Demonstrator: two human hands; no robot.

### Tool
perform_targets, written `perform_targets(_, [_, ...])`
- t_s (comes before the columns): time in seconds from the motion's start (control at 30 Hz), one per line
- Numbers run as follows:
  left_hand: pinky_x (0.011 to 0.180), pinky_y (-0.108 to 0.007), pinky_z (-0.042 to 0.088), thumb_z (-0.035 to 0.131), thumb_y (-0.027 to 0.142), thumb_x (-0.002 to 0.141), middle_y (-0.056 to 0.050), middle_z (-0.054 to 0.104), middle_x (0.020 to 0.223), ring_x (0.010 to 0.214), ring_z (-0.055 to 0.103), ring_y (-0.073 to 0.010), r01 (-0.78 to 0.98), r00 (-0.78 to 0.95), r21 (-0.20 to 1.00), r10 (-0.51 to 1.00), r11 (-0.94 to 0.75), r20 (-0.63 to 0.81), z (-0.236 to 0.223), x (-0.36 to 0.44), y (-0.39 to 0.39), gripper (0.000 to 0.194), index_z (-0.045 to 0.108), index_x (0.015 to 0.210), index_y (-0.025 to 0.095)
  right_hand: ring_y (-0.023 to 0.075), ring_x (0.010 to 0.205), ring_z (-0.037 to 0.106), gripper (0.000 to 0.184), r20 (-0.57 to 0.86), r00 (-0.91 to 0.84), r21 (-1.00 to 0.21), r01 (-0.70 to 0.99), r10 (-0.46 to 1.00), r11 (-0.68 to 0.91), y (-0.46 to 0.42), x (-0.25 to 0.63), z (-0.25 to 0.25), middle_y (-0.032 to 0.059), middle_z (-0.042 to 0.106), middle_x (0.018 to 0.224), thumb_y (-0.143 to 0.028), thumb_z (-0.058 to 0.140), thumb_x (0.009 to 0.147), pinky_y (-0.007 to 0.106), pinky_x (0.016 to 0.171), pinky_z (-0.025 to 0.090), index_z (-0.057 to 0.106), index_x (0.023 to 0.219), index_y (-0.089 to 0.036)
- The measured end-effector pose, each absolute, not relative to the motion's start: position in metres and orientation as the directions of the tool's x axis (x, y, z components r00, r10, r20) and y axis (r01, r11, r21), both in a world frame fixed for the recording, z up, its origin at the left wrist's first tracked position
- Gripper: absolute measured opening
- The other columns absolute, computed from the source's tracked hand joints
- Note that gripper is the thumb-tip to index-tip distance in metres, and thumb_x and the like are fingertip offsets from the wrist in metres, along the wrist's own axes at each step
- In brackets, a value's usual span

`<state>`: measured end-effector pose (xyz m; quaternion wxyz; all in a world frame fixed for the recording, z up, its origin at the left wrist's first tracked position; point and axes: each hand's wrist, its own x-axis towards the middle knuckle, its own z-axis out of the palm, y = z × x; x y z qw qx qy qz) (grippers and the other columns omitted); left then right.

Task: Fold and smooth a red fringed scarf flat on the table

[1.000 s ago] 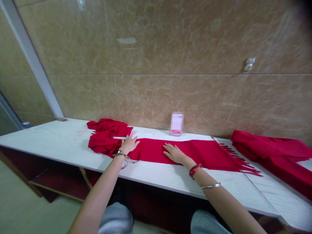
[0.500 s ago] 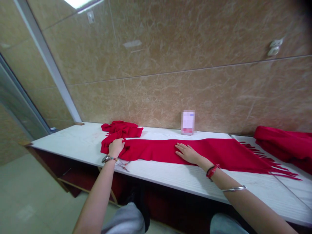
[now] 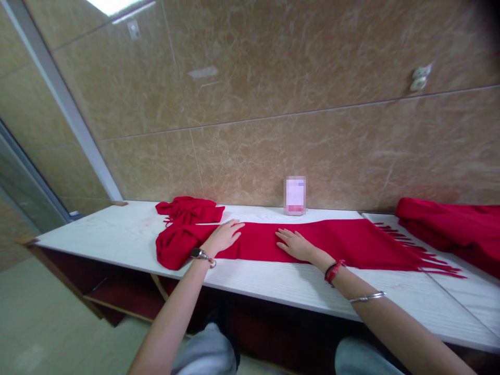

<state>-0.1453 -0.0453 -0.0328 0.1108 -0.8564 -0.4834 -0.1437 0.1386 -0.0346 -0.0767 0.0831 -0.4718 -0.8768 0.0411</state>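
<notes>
A red fringed scarf (image 3: 344, 242) lies lengthwise along the white counter (image 3: 273, 284), its fringe at the right end and its left end bunched up. My left hand (image 3: 223, 237) rests on the scarf just right of the bunched part, fingers stretched out. Farther right, my right hand (image 3: 296, 245) lies flat on the smooth middle stretch, fingers apart. Neither hand grips the cloth. Behind the bunched end sits another crumpled piece of red cloth (image 3: 201, 210); whether it joins the scarf I cannot tell.
A blurred-out upright box-like item (image 3: 295, 197) stands against the tiled wall (image 3: 250, 156). More red cloth (image 3: 449, 226) is heaped at the right end. Below the counter are dark red shelves (image 3: 125, 299).
My left hand has let go of the bunched end and moved right, opening flat on the scarf. My right hand stays on about the same part. The view has shifted slightly.
</notes>
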Motion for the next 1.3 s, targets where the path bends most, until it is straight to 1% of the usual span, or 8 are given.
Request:
perform_targets(0.13, [0.099, -0.043, 0.03, 0.036, 0.037, 0.09, -0.004, 0.042, 0.134, 0.124, 0.035, -0.0235, 0.921, 0.388, -0.035, 0.905, -0.388, 0.174, -0.054, -0.134, -0.036, 0.038, 0.047, 0.125, 0.027, 0.022, 0.131, 0.022, 0.054, 0.112, -0.53, -0.152, 0.827, 0.841, 0.541, -0.034, 0.138, -0.077, 0.0101, 0.029, 0.142, -0.044, 0.026, 0.089, 0.043, 0.104, 0.019, 0.032, 0.136, -0.017])
perform_targets(0.37, [0.097, -0.055, 0.021, 0.039, 0.025, 0.088, -0.011, 0.043, 0.132, 0.124, 0.032, -0.031, 0.998, 0.031, -0.059, 0.974, -0.018, 0.224, -0.05, -0.163, -0.031, 0.034, 0.051, 0.12, 0.024, 0.0231, 0.131, 0.021, 0.053, 0.118, -0.525, -0.152, 0.83, 0.843, 0.537, -0.035, 0.138, -0.076, 0.0095, 0.028, 0.142, -0.043, 0.025, 0.089, 0.045, 0.103, 0.019, 0.032, 0.136, -0.018])
perform_targets(0.67, [0.084, -0.031, 0.04, 0.046, 0.018, 0.083, -0.008, 0.064, 0.094, 0.092, 0.058, -0.0198, 0.994, 0.104, 0.015, 0.965, -0.111, 0.239, -0.034, -0.147, -0.018, 0.018, 0.059, 0.095, 0.017, 0.0236, 0.13, 0.022, 0.052, 0.135, -0.522, -0.166, 0.826, 0.842, 0.539, -0.037, 0.137, -0.074, 0.0106, 0.029, 0.142, -0.043, 0.027, 0.089, 0.044, 0.103, 0.021, 0.035, 0.134, -0.017])
perform_targets(0.8, [0.077, -0.026, 0.043, 0.036, 0.017, 0.088, -0.007, 0.064, 0.089, 0.086, 0.06, -0.0162, 0.985, 0.092, 0.106, 0.938, -0.134, 0.333, -0.021, -0.16, -0.017, 0.024, 0.052, 0.105, 0.015, 0.0231, 0.13, 0.023, 0.053, 0.149, -0.52, -0.193, 0.819, 0.841, 0.54, -0.037, 0.137, -0.074, 0.0111, 0.031, 0.141, -0.043, 0.028, 0.089, 0.044, 0.103, 0.02, 0.036, 0.133, -0.016])
perform_targets(0.9, [0.079, -0.026, 0.043, 0.039, 0.019, 0.088, -0.005, 0.063, 0.088, 0.086, 0.059, -0.0153, 0.96, 0.113, 0.175, 0.878, -0.216, 0.464, -0.009, -0.168, -0.013, 0.023, 0.049, 0.108, 0.016, 0.0224, 0.129, 0.025, 0.053, 0.161, -0.527, -0.196, 0.811, 0.834, 0.551, -0.037, 0.138, -0.074, 0.0109, 0.033, 0.14, -0.044, 0.028, 0.089, 0.043, 0.104, 0.018, 0.037, 0.133, -0.016])
perform_targets(1.0, [0.084, -0.027, 0.041, 0.039, 0.02, 0.088, -0.007, 0.06, 0.099, 0.094, 0.055, -0.0167, 0.974, 0.166, 0.056, 0.86, -0.22, 0.483, -0.001, -0.166, -0.001, 0.02, 0.055, 0.1, 0.017, 0.0223, 0.129, 0.026, 0.052, 0.176, -0.514, -0.205, 0.815, 0.839, 0.542, -0.038, 0.138, -0.074, 0.0101, 0.033, 0.14, -0.045, 0.029, 0.089, 0.042, 0.104, 0.019, 0.039, 0.132, -0.017])
perform_targets(1.13, [0.082, -0.027, 0.042, 0.039, 0.021, 0.089, -0.008, 0.056, 0.107, 0.096, 0.055, -0.0178, 0.959, 0.271, -0.157, 0.919, -0.234, 0.286, -0.003, -0.164, 0.02, 0.021, 0.059, 0.095, 0.017, 0.0224, 0.129, 0.027, 0.052, 0.179, -0.502, -0.209, 0.821, 0.846, 0.531, -0.039, 0.138, -0.074, 0.0089, 0.034, 0.14, -0.045, 0.028, 0.089, 0.042, 0.104, 0.019, 0.038, 0.132, -0.018])
perform_targets(1.3, [0.08, -0.029, 0.043, 0.04, 0.012, 0.086, -0.008, 0.059, 0.103, 0.094, 0.056, -0.018, 0.937, 0.314, -0.217, 0.931, -0.272, 0.188, -0.025, -0.162, 0.031, 0.023, 0.061, 0.093, 0.019, 0.0233, 0.129, 0.027, 0.052, 0.183, -0.508, -0.187, 0.822, 0.842, 0.537, -0.039, 0.137, -0.076, 0.0094, 0.034, 0.14, -0.045, 0.026, 0.089, 0.043, 0.104, 0.019, 0.038, 0.133, -0.018])
